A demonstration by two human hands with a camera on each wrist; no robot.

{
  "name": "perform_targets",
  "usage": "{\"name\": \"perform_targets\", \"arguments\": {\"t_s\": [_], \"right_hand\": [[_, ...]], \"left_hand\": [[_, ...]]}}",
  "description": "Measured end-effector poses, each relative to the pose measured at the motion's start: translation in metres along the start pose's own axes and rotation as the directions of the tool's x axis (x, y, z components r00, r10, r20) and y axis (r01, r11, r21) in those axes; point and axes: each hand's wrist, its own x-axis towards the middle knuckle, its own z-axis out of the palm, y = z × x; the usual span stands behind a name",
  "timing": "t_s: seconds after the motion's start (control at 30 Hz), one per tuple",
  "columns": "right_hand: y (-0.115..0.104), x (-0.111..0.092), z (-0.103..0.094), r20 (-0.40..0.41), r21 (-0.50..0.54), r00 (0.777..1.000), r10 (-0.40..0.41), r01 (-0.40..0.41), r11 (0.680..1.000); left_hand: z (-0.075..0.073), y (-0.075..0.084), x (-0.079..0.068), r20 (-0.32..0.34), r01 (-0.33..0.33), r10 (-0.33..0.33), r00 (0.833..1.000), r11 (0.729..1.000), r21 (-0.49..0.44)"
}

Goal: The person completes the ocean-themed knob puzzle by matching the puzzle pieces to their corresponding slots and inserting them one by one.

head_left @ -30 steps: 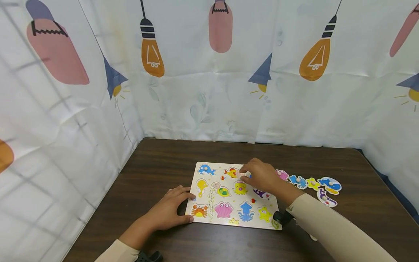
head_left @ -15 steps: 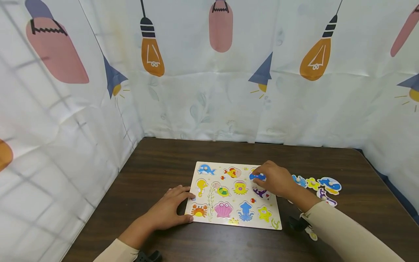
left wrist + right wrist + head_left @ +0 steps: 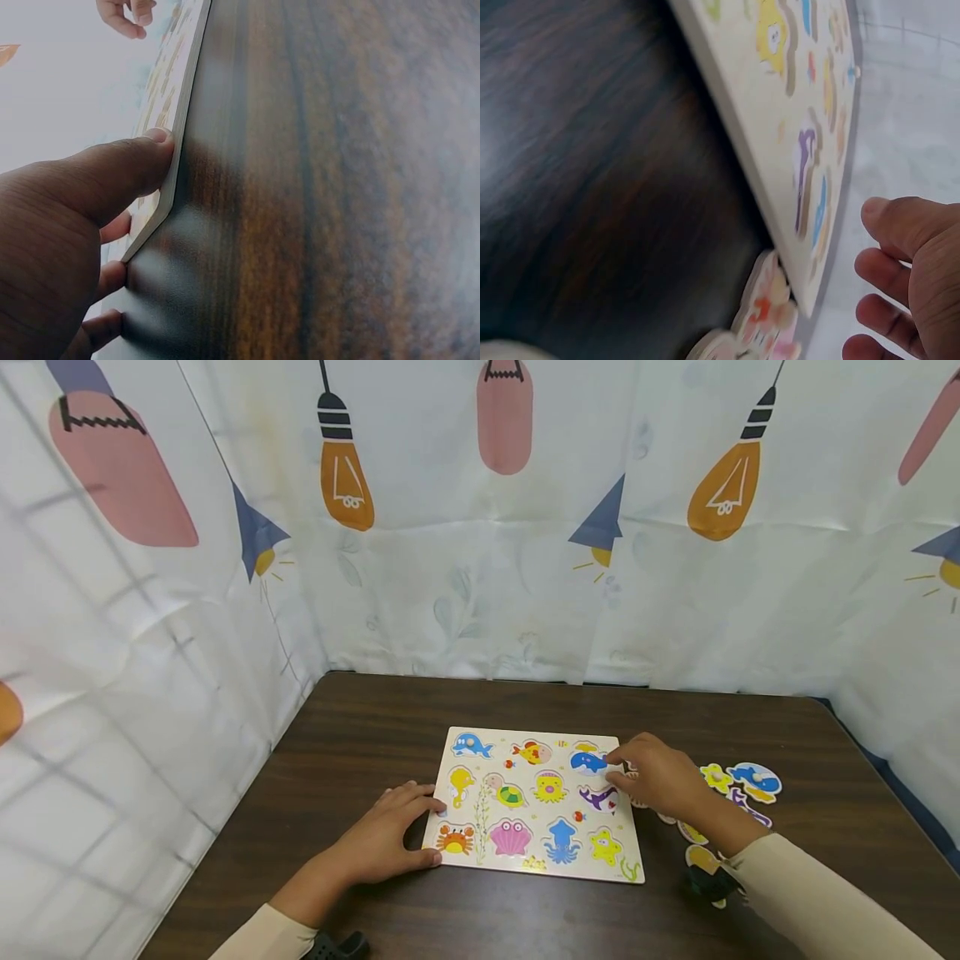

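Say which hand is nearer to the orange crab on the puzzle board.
Left. The left hand touches the board at its left edge, beside the crab; the right hand is across at the board's far right side.

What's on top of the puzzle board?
A knobbed blue whale piece sits at the far left corner of the board, among sea-animal pictures. The left hand and right hand hide bits of the board's edges. Whatever's under the whale piece is covered.
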Motion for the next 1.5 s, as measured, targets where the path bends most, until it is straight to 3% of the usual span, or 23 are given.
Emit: {"name": "perform_targets", "arguments": {"t_s": [0.37, 1.13, 1.5], "right_hand": [[0.021, -0.018, -0.002, -0.01, 0.023, 0.998, 0.065, -0.065, 0.998], [0.066, -0.062, -0.011, -0.095, -0.001, 0.995, -0.016, 0.016, 1.0], [0.084, -0.081, -0.016, -0.084, -0.032, 0.996, 0.009, -0.012, 0.999]], "left_hand": [[0.0, 0.0, 0.0, 0.0, 0.003, -0.003, 1.0, 1.0, 0.004], [0.001, -0.002, 0.0, 0.002, 0.006, -0.006, 1.0, 1.0, -0.003], [0.001, -0.001, 0.001, 0.009, 0.012, -0.012, 1.0, 1.0, -0.005]]}}
